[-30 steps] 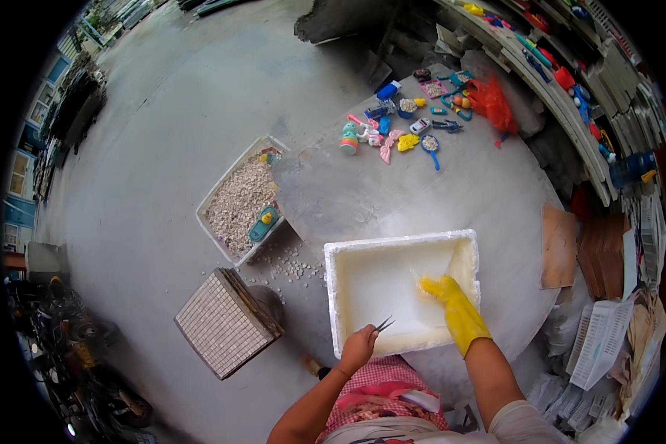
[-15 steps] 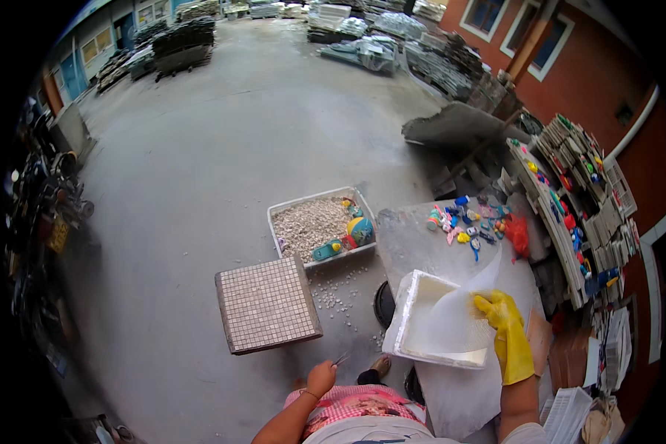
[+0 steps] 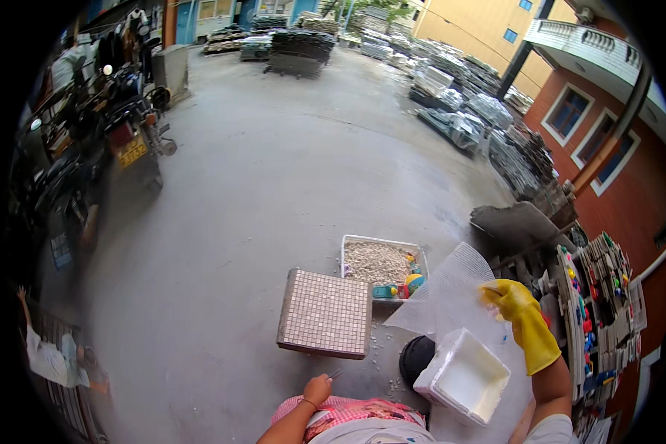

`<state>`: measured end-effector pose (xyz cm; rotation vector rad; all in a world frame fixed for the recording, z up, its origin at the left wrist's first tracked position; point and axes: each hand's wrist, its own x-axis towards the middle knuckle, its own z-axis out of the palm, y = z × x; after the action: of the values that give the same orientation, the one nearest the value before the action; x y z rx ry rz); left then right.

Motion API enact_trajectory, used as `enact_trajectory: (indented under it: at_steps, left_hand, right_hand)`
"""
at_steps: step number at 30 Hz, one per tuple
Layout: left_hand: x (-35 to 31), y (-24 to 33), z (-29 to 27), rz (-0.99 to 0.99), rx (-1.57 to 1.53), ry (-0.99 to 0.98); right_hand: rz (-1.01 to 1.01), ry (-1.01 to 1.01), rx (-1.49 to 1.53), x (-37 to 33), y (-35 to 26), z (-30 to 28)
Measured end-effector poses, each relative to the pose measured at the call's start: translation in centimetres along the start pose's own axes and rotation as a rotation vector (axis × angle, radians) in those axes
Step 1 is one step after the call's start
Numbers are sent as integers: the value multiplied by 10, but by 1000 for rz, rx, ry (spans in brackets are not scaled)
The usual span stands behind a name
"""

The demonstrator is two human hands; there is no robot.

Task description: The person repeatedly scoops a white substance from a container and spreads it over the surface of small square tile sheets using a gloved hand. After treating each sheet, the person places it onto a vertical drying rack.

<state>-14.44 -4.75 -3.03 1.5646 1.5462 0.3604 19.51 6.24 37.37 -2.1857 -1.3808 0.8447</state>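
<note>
My right hand (image 3: 516, 307), in a yellow rubber glove, is closed on the edge of a translucent white mesh sheet (image 3: 448, 285). Held up and spread to the left, the sheet partly covers the table and the tray's corner behind it. Below it sits a white foam box (image 3: 440, 370), with whitish residue inside. My bare left hand (image 3: 318, 389) is shut on thin metal tweezers (image 3: 336, 374) in front of my pink checked apron (image 3: 348, 414). Just beyond that hand, a square board (image 3: 287, 342) bears a grid of small pale mosaic tiles.
A white tray (image 3: 343, 255) of pale stone chips and toys lies beyond the board. Something round and black (image 3: 417, 358) stands beside the foam box. Stacked boards with colourful bits (image 3: 588, 318) line the right. Motorbikes (image 3: 122, 140) and a person in white (image 3: 48, 362) are at left.
The mesh sheet has come up out of the foam box in my right hand and now hangs spread above it. My view has shifted, and the left hand still holds the tweezers.
</note>
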Motion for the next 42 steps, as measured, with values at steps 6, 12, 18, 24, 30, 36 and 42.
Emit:
enact_trajectory:
  at_steps: [6, 12, 18, 24, 30, 36, 42]
  left_hand:
    - [-13, -45, -11, -120, -183, 85]
    - [-26, -76, -9, -229, -244, 140]
    - [-19, -88, -4, -303, -270, 240]
    - [-51, -112, -25, -561, -304, 424]
    - [-50, -101, -27, -689, -680, 514]
    - [-19, -105, -13, -647, -663, 346]
    - [-6, -118, -22, -700, -745, 236]
  right_hand:
    - [-105, -38, 64, 49, -14, 27]
    - [-71, -257, 343, 89, -28, 50]
    - [-241, -337, 619, 160, 49, 113]
    - [-8, -412, 948, 145, 47, 244]
    - [151, -371, 1145, 168, 107, 349]
    - [260, -306, 1137, 180, 144, 411]
    - [298, -297, 1119, 186, 134, 422]
